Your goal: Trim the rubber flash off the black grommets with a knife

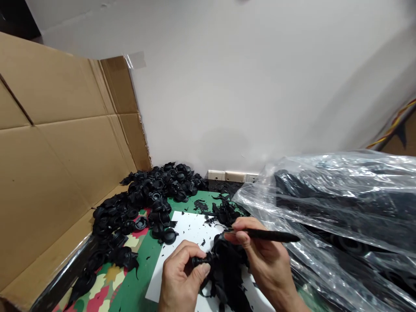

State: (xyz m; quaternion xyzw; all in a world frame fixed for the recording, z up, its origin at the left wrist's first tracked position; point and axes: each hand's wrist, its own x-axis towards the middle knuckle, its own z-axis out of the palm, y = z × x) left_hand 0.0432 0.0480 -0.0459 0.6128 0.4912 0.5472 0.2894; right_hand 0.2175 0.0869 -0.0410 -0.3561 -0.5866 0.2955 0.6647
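Observation:
My left hand (pixel 182 279) is closed in a pinch on a small black rubber part (pixel 224 264) with ragged flash hanging from it, held over a white sheet (pixel 188 232). My right hand (pixel 260 255) grips a thin black knife-like tool (pixel 266 235) like a pen, its tip against the top of the same part. Black trimmings lie scattered on the white sheet and the green mat (pixel 136 281) under it.
A heap of black ribbed rubber parts (pixel 146 199) spreads from the wall along the left. Flattened cardboard (pixel 58 147) stands at the left. A clear plastic bag (pixel 341 208) full of black parts fills the right. A white wall is behind.

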